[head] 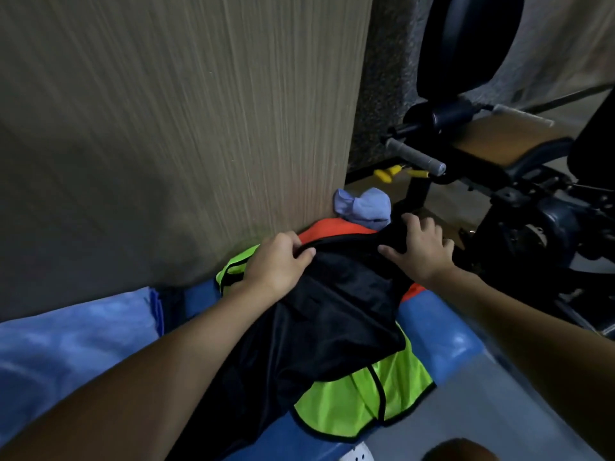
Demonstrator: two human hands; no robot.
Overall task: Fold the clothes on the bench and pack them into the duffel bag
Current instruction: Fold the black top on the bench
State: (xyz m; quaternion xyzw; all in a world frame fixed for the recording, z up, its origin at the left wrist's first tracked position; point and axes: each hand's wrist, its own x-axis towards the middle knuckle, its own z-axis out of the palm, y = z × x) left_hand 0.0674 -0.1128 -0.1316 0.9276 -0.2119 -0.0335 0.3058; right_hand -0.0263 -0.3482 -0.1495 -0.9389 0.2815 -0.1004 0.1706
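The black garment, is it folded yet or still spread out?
Spread out. The black garment lies loose across the other clothes, with the left hand gripping its top edge and the right hand flat on it.

Both bare arms reach forward, left hand [276, 264] curled closed with fingers pinching, right hand [421, 249] flat, fingers spread.

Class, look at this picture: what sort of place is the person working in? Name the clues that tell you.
Probably a gym or changing area. A weight machine with a grey handle and a padded seat stands on the right, and sports bibs, a neon yellow bib among them, lie on a blue padded bench.
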